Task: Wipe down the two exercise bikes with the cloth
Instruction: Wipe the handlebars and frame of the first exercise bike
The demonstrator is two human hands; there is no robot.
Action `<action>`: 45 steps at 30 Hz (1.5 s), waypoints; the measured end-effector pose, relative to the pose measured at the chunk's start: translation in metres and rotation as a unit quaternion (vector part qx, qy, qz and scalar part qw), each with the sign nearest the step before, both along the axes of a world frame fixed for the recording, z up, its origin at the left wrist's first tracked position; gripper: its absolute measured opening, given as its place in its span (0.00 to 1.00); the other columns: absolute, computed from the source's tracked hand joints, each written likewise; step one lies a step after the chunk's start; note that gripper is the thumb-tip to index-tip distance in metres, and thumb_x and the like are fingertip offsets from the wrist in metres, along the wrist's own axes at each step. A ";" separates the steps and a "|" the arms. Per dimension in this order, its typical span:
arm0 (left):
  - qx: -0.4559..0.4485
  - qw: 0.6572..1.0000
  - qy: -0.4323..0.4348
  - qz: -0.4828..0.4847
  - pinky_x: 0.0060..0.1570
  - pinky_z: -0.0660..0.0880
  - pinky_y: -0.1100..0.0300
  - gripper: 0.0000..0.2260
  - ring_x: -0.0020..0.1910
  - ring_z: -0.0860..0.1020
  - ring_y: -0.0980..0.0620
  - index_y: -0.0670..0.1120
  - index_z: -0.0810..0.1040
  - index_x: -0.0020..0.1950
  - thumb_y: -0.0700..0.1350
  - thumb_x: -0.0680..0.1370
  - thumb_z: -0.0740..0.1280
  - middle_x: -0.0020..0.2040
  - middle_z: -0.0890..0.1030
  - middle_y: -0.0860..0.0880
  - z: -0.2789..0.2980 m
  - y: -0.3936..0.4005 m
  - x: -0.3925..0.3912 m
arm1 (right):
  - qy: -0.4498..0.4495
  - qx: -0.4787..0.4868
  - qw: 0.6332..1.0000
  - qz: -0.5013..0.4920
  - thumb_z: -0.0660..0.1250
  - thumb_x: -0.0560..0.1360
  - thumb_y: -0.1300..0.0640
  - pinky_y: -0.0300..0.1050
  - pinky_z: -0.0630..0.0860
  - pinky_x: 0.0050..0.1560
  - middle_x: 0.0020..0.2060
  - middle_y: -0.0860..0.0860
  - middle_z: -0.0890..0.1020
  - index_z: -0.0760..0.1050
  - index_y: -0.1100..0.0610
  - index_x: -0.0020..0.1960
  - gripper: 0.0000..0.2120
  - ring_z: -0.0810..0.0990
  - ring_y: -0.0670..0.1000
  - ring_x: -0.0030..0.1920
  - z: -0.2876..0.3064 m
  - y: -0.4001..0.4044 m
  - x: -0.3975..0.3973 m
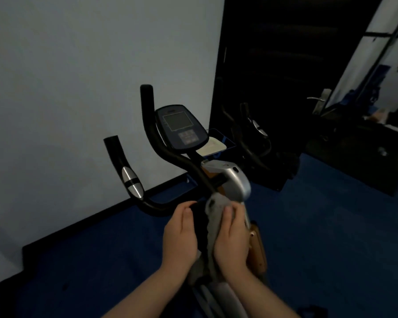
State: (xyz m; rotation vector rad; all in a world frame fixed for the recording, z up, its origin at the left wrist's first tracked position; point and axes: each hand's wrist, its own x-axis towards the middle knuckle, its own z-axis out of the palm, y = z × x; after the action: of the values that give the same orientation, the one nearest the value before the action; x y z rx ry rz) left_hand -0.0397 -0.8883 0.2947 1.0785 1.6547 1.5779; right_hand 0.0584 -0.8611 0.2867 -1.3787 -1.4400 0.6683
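Two hands are working at the centre of the near black-and-silver exercise bike (228, 180), which is standing on blue carpet (331, 226) beside a pale wall (78, 76). Left hand (180, 232) is curling its fingers round the black handlebar tube (170, 154) just below the junction, steadying it. Right hand (233, 235) is gripping the crumpled grey cloth (213, 210) and pressing it against the stem where the bar meets the silver housing; the cloth's lower part is hanging down between the wrists. Second exercise bike (251, 136), dark and dimly lit, is standing further back to the right against a black panel (285, 65), apparently not yet being touched. Oval console with grey screen and keypad (182, 127) is sitting above the wiped spot, with a pale flat object (213, 146) lying in a holder just behind it. Risks, as judged: the trailing cloth end is liable to be catching on the frame parts below the stem; an upward stroke could be pressing keypad buttons or nudging the pale object out of its holder; poor light is making missed patches likely, especially on the far bike.
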 end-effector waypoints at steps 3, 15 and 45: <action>-0.012 1.000 0.001 -0.020 0.42 0.72 0.73 0.13 0.46 0.79 0.64 0.56 0.78 0.55 0.46 0.84 0.54 0.47 0.82 0.58 0.002 -0.001 -0.003 | 0.010 -0.005 1.000 -0.029 0.46 0.76 0.35 0.39 0.73 0.38 0.38 0.39 0.78 0.71 0.42 0.50 0.19 0.78 0.37 0.40 0.005 -0.003 -0.008; 0.010 0.982 -0.081 -0.173 0.52 0.74 0.67 0.18 0.54 0.78 0.65 0.60 0.74 0.61 0.64 0.75 0.59 0.54 0.80 0.63 0.002 -0.014 -0.019 | -0.332 0.086 0.927 0.152 0.49 0.81 0.39 0.36 0.64 0.33 0.37 0.37 0.75 0.71 0.40 0.54 0.14 0.73 0.40 0.36 0.032 0.033 0.030; 0.006 0.987 -0.096 -0.131 0.60 0.75 0.60 0.24 0.59 0.78 0.58 0.54 0.71 0.65 0.48 0.70 0.73 0.59 0.80 0.56 -0.006 -0.021 -0.013 | -0.446 0.011 0.675 0.588 0.57 0.81 0.44 0.51 0.74 0.54 0.50 0.44 0.75 0.66 0.47 0.58 0.09 0.76 0.43 0.50 0.083 0.098 0.007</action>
State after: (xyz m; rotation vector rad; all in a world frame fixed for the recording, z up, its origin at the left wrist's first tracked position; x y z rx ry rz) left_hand -0.0531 -0.9095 0.2882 1.0649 1.3195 1.4706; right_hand 0.0659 -0.7631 0.3701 -0.5045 -3.1936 0.7249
